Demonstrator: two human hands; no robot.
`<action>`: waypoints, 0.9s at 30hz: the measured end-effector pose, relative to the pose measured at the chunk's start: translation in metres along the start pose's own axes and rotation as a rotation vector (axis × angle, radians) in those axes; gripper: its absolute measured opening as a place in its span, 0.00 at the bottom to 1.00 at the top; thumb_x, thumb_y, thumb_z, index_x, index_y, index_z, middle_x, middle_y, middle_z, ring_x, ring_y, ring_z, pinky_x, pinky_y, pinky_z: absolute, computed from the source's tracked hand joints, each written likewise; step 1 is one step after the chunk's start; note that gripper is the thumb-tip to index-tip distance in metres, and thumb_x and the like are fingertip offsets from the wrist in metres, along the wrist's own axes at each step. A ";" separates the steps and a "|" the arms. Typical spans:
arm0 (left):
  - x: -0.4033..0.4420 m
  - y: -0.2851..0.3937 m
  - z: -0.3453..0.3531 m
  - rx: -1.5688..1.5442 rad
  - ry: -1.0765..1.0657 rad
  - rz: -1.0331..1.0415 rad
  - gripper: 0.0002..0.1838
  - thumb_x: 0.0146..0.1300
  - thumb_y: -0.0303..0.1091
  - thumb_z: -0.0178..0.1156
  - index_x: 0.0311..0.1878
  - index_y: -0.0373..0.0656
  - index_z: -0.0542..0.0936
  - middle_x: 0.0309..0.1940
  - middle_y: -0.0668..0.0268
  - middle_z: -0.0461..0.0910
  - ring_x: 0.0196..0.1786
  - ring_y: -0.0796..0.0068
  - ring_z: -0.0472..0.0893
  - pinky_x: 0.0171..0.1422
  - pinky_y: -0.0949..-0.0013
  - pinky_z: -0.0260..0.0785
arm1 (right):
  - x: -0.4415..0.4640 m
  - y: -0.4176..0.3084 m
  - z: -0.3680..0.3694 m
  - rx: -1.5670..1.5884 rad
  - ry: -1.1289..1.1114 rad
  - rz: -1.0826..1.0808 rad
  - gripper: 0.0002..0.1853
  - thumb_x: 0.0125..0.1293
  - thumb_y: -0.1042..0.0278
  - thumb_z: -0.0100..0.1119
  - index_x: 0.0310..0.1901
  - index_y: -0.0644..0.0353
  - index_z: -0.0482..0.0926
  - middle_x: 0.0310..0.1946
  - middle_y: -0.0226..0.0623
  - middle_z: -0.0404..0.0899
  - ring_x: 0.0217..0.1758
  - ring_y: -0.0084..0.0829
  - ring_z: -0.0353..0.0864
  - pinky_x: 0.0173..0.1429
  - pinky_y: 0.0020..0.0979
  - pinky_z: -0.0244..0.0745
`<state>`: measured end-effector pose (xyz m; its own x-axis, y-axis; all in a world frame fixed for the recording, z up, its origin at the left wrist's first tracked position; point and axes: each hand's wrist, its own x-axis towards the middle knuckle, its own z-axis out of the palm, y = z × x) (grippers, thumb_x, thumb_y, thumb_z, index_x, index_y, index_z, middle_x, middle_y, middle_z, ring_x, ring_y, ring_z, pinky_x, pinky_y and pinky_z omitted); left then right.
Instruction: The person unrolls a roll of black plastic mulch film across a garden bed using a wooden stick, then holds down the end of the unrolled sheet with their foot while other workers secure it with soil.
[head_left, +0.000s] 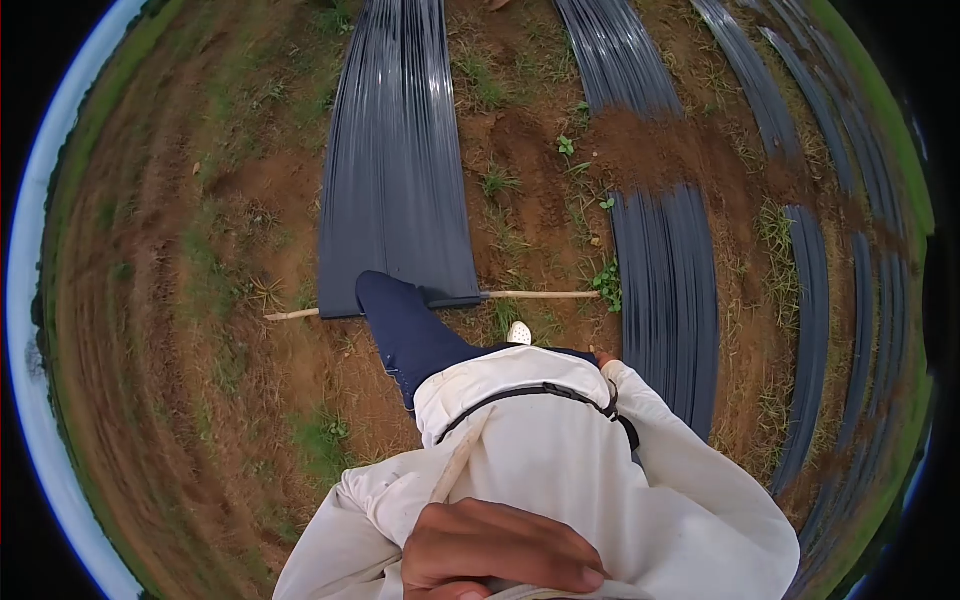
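My left hand (500,545) is close to the camera at my chest, fingers bent and pressed together over a pale cloth edge (560,592) that looks like my shirt collar. From beneath this hand a tan, stick-like piece (460,462) slants across the white shirt (560,470); whether the hand holds it is hidden. Down by my right hip a bit of my right hand (605,357) shows past the cuff, its fingers out of sight. Ahead lies a sheet of black plastic mulch film (395,200), its near end around a wooden pole (540,295). My left knee (385,290) overlaps that end.
More black film strips (665,290) run in rows to the right, parted by bare soil (650,150). Small weeds (607,280) grow between rows. The pole's left tip (290,315) sticks out past the film. One white shoe (518,333) shows below me.
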<state>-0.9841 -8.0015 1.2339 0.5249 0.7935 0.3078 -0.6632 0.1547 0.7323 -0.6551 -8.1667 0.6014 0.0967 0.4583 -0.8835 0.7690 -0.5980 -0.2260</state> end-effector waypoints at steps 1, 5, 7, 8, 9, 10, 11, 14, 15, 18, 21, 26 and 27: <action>-0.004 -0.007 -0.009 0.012 -0.005 0.022 0.27 0.69 0.45 0.43 0.37 0.23 0.75 0.24 0.41 0.78 0.25 0.49 0.81 0.29 0.53 0.76 | -0.013 -0.013 -0.016 -0.045 0.014 -0.091 0.17 0.54 0.53 0.59 0.43 0.51 0.83 0.42 0.40 0.81 0.47 0.40 0.80 0.55 0.35 0.71; -0.012 -0.011 -0.044 0.087 -0.156 0.134 0.20 0.65 0.37 0.47 0.40 0.24 0.75 0.27 0.42 0.79 0.30 0.52 0.82 0.41 0.54 0.72 | -0.034 -0.058 -0.058 0.078 -0.048 -0.135 0.14 0.49 0.70 0.60 0.41 0.51 0.84 0.38 0.36 0.83 0.41 0.28 0.80 0.51 0.29 0.73; -0.007 -0.018 -0.066 0.442 0.071 0.057 0.10 0.63 0.23 0.47 0.42 0.28 0.75 0.31 0.46 0.80 0.37 0.56 0.82 0.54 0.58 0.69 | -0.011 -0.063 -0.067 0.675 -0.270 -0.232 0.20 0.46 0.88 0.44 0.36 0.61 0.83 0.32 0.38 0.83 0.37 0.29 0.81 0.44 0.29 0.78; 0.001 -0.035 -0.087 0.639 0.244 0.077 0.10 0.62 0.23 0.46 0.42 0.28 0.75 0.34 0.47 0.80 0.39 0.59 0.82 0.54 0.61 0.70 | -0.032 -0.095 -0.087 0.537 -0.176 -0.167 0.22 0.45 0.89 0.41 0.38 0.61 0.82 0.33 0.39 0.83 0.36 0.30 0.81 0.40 0.30 0.79; 0.013 -0.050 -0.116 0.793 0.388 -0.002 0.11 0.62 0.24 0.47 0.44 0.29 0.75 0.40 0.50 0.80 0.45 0.64 0.80 0.55 0.66 0.69 | -0.056 -0.132 -0.107 0.599 -0.150 -0.108 0.25 0.44 0.89 0.40 0.43 0.61 0.80 0.34 0.38 0.82 0.35 0.29 0.81 0.36 0.30 0.78; 0.026 -0.058 -0.144 0.983 0.495 -0.136 0.12 0.62 0.25 0.50 0.46 0.32 0.75 0.40 0.55 0.81 0.47 0.65 0.79 0.54 0.68 0.68 | -0.072 -0.166 -0.122 0.486 -0.098 -0.086 0.25 0.43 0.89 0.41 0.44 0.61 0.79 0.34 0.38 0.82 0.33 0.29 0.80 0.33 0.30 0.77; 0.020 -0.080 -0.192 1.130 0.565 -0.265 0.16 0.61 0.32 0.53 0.50 0.33 0.73 0.46 0.52 0.78 0.50 0.59 0.78 0.50 0.67 0.70 | -0.066 -0.181 -0.125 0.472 -0.113 -0.134 0.23 0.43 0.88 0.40 0.41 0.61 0.78 0.33 0.36 0.81 0.33 0.28 0.80 0.32 0.29 0.75; -0.022 -0.129 -0.312 1.531 0.713 -1.069 0.38 0.59 0.49 0.56 0.65 0.35 0.57 0.66 0.43 0.52 0.66 0.42 0.59 0.62 0.43 0.57 | -0.067 -0.246 -0.132 0.363 -0.297 -0.284 0.15 0.44 0.86 0.41 0.30 0.60 0.76 0.28 0.35 0.81 0.29 0.26 0.79 0.30 0.26 0.72; -0.031 -0.138 -0.331 1.550 0.856 -1.300 0.44 0.55 0.52 0.60 0.68 0.38 0.53 0.69 0.42 0.46 0.68 0.37 0.54 0.63 0.39 0.55 | -0.076 -0.273 -0.132 0.203 -0.383 -0.306 0.14 0.46 0.85 0.40 0.26 0.59 0.76 0.24 0.34 0.80 0.26 0.25 0.79 0.29 0.27 0.72; -0.080 -0.161 -0.387 1.420 1.025 -1.450 0.55 0.49 0.58 0.63 0.70 0.37 0.45 0.68 0.40 0.46 0.67 0.39 0.56 0.67 0.42 0.52 | -0.107 -0.342 -0.110 0.111 -0.608 -0.432 0.11 0.49 0.81 0.38 0.20 0.59 0.73 0.19 0.36 0.78 0.18 0.26 0.76 0.20 0.29 0.71; -0.108 -0.171 -0.415 1.034 1.151 -1.256 0.65 0.38 0.62 0.68 0.67 0.26 0.45 0.64 0.38 0.57 0.67 0.47 0.60 0.68 0.59 0.57 | -0.148 -0.398 -0.080 0.146 -0.998 -0.502 0.08 0.47 0.80 0.44 0.23 0.62 0.76 0.22 0.38 0.80 0.20 0.27 0.78 0.21 0.28 0.74; -0.093 -0.175 -0.420 1.186 1.340 -1.350 0.62 0.40 0.63 0.67 0.68 0.32 0.47 0.61 0.39 0.60 0.62 0.46 0.66 0.64 0.55 0.62 | -0.194 -0.456 -0.022 0.092 -1.163 -0.558 0.09 0.51 0.75 0.51 0.32 0.62 0.81 0.24 0.39 0.81 0.20 0.27 0.79 0.20 0.29 0.73; -0.089 -0.177 -0.420 1.346 1.412 -1.343 0.59 0.42 0.63 0.66 0.68 0.33 0.49 0.60 0.38 0.61 0.59 0.45 0.70 0.61 0.55 0.66 | -0.197 -0.460 -0.011 0.006 -0.999 -0.563 0.09 0.54 0.72 0.53 0.33 0.62 0.82 0.22 0.40 0.81 0.19 0.29 0.80 0.19 0.31 0.73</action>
<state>-1.1375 -7.8521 0.8215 -0.7249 0.4710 -0.5028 0.4858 0.8669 0.1116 -1.0210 -7.9740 0.8837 -0.8074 -0.0633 -0.5867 0.5406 -0.4777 -0.6925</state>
